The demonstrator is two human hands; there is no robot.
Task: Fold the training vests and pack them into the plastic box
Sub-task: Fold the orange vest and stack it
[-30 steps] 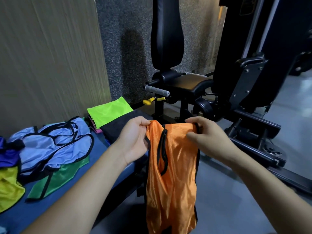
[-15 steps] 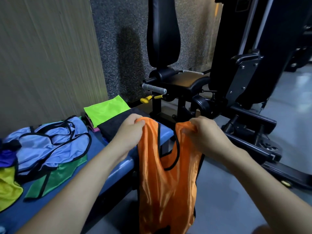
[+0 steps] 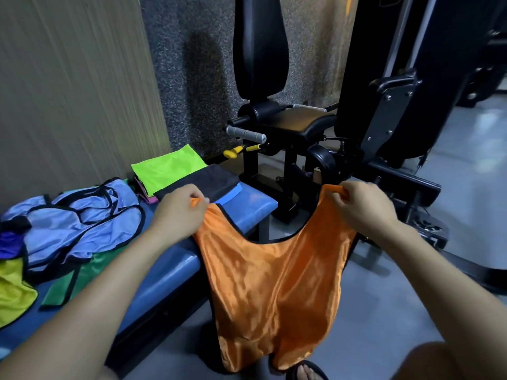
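Orange satin hung nearest the camera: the orange vest (image 3: pixel 274 283) dropped lengthwise toward the floor, its long axis vertical, spread flat between two hands. The left hand (image 3: pixel 178 215) pinched one shoulder strap over the blue table (image 3: pixel 247 207); the right hand (image 3: pixel 365 209) pinched the other, out past the table's end. Beyond lay folded vests (image 3: pixel 175 171). No plastic box was visible. The table surface lay leftward, nearer the left hand.

Purple cloth (image 3: pixel 9 241): cut off by the left edge.
Yellow satin vest (image 3: pixel 13 294): partly out of frame at left.
Green vest (image 3: pixel 82 272): mostly buried under the pale blue vests (image 3: pixel 82 218).
Pink folded item (image 3: pixel 145 192): only a sliver shows beneath the lime-green folded vest (image 3: pixel 167 168).
Sandalled foot (image 3: pixel 306 371): clipped by the bottom edge.
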